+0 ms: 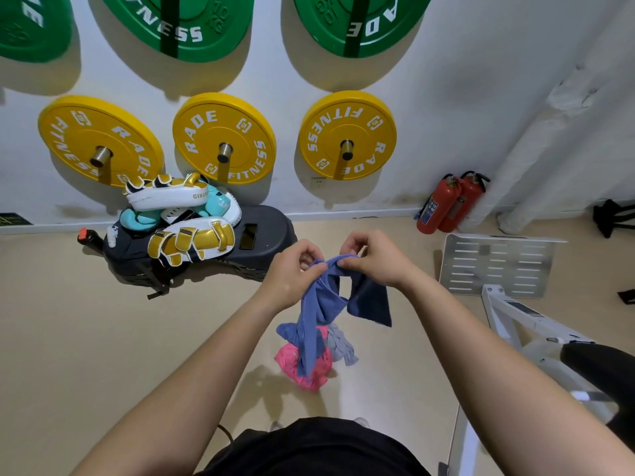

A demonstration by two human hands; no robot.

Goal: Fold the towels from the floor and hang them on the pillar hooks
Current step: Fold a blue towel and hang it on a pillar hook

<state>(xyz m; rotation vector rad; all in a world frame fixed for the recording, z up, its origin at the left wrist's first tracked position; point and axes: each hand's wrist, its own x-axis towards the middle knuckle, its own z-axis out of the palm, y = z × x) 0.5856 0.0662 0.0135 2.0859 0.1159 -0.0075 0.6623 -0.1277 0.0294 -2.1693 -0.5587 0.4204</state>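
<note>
Both hands, left hand (292, 269) and right hand (372, 259), pinch blue towel (318, 314) bunched. I'd find 2 corners, spread flat, clear of floor pile (309, 369).

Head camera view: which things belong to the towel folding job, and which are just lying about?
Job: blue towel pinched by left hand and right hand; pink towel and grey towel on floor.
Lying about: yellow weight plates, green weight plates, boxing pads, fire extinguishers.
</note>
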